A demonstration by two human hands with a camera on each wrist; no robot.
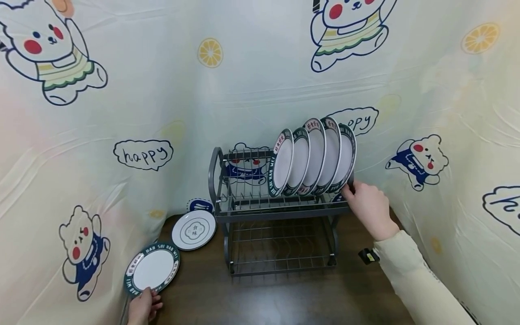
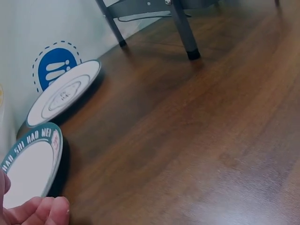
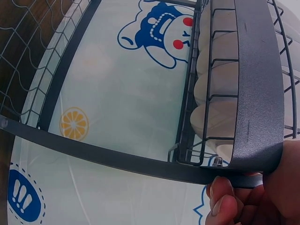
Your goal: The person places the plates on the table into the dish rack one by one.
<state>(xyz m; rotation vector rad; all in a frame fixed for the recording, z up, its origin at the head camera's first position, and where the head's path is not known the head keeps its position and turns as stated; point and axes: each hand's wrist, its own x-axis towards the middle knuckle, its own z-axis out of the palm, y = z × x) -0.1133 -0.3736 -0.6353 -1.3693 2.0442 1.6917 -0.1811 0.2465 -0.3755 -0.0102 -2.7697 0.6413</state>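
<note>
A grey two-tier dish rack (image 1: 280, 214) stands on the brown wooden table, with several green-rimmed plates (image 1: 281, 164) upright in the right half of its upper tier. My right hand (image 1: 369, 210) grips the right side frame of the rack; its curled fingers (image 3: 222, 206) show under the bar in the right wrist view. At the lower left lies another green-rimmed plate (image 1: 153, 269) with a white centre. My left hand (image 1: 143, 307) pinches that plate's near edge, thumb over the rim. Beyond it a white plate (image 1: 194, 230) with a printed centre lies by the cloth.
A patterned cloth (image 1: 252, 81) with cartoon bears hangs behind and along both sides of the table (image 1: 260, 298). The rack's wire lower tier (image 1: 280, 246) stands close above the tabletop. A small black item (image 1: 369, 256) shows at the right sleeve.
</note>
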